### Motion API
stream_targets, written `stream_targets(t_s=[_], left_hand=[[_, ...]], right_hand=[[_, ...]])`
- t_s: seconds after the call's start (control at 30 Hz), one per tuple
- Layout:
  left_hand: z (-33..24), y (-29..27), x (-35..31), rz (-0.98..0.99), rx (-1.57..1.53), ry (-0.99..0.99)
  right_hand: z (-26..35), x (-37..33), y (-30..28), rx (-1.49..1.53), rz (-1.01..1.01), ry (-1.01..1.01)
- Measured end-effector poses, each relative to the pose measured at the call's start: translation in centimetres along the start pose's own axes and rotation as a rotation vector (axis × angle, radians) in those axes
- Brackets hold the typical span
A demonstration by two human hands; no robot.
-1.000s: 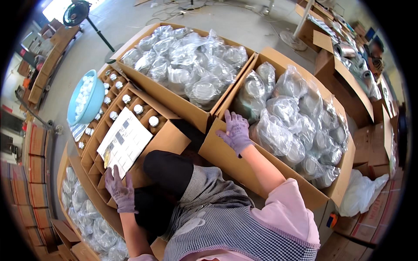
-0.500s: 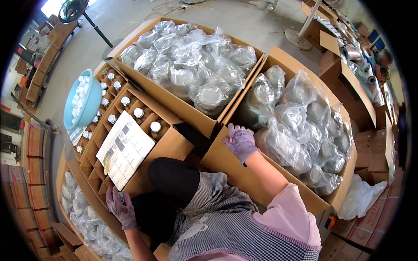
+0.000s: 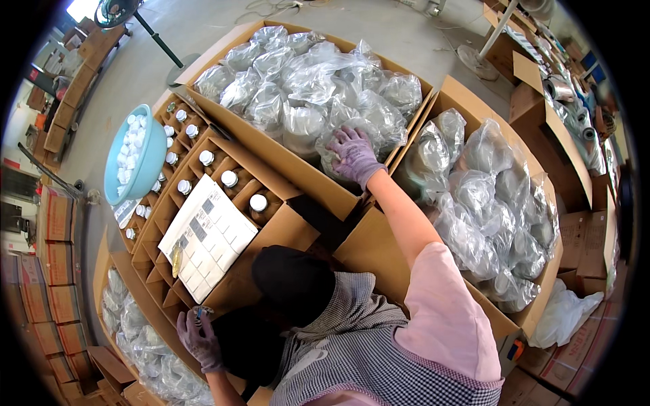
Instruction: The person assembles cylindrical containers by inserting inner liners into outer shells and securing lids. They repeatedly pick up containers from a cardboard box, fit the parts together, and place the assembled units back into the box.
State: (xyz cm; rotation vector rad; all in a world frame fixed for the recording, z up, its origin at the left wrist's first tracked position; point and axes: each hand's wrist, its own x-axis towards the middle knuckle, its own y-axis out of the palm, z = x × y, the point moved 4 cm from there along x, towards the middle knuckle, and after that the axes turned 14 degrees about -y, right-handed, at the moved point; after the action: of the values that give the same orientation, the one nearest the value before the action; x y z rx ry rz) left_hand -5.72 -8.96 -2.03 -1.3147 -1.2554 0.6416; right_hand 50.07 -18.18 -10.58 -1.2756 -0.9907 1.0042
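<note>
My right hand [image 3: 355, 157], in a light purple glove, reaches into the far carton [image 3: 271, 145]. Its fingers lie stretched over the clear plastic bags [image 3: 305, 125] there, which wrap round, see-through containers. Lower left, my gloved left hand [image 3: 198, 344] is beside the near corner of the divided carton [image 3: 152, 267]. A small bluish thing [image 3: 202, 311] shows at its fingertips, too small to name. White-capped bottles [image 3: 258, 204] stand in the divided carton's far cells, and a white printed sheet [image 3: 206, 237] lies across its dividers.
A light blue basin [image 3: 145, 169] of white caps [image 3: 128, 152] sits at the left. Another carton of bagged containers [image 3: 487, 210] is on my right, and more bagged containers [image 3: 145, 342] are at lower left. Fan stands [image 3: 159, 40] rise from the floor; stacked boxes [image 3: 57, 271] line the left.
My right hand has moved from the right carton's edge forward and left onto the far carton's bags. My left hand has shifted slightly nearer me, and the view has moved a little.
</note>
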Motion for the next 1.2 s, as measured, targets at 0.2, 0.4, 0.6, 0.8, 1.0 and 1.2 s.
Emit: stream_targets(t_s=[0.2,0.4,0.6,0.8,1.0,1.2], left_hand=[[1.4,-0.2,-0.4,0.000,-0.008,-0.035],[1.7,1.8,1.4,0.125,-0.047,-0.027],[0.7,2.1,2.0,0.178,-0.019,0.084],[-0.4,3.4,2.9,0.139,0.064,0.147],[-2.5,4.2,3.1,0.215,0.142,0.132],[-5.2,5.0,3.5,0.268,0.140,0.154]], right_hand=[[0.3,0.3,0.4,0.074,-0.103,0.073],[1.0,-2.0,0.4,0.167,-0.203,0.230],[2.3,-0.8,-0.2,0.275,-0.340,0.140],[4.3,-4.2,-2.3,0.311,-0.811,0.225],[6.7,-13.1,-2.7,0.321,-0.743,0.205],[1.1,-21.3,-4.7,0.088,-0.317,0.535]])
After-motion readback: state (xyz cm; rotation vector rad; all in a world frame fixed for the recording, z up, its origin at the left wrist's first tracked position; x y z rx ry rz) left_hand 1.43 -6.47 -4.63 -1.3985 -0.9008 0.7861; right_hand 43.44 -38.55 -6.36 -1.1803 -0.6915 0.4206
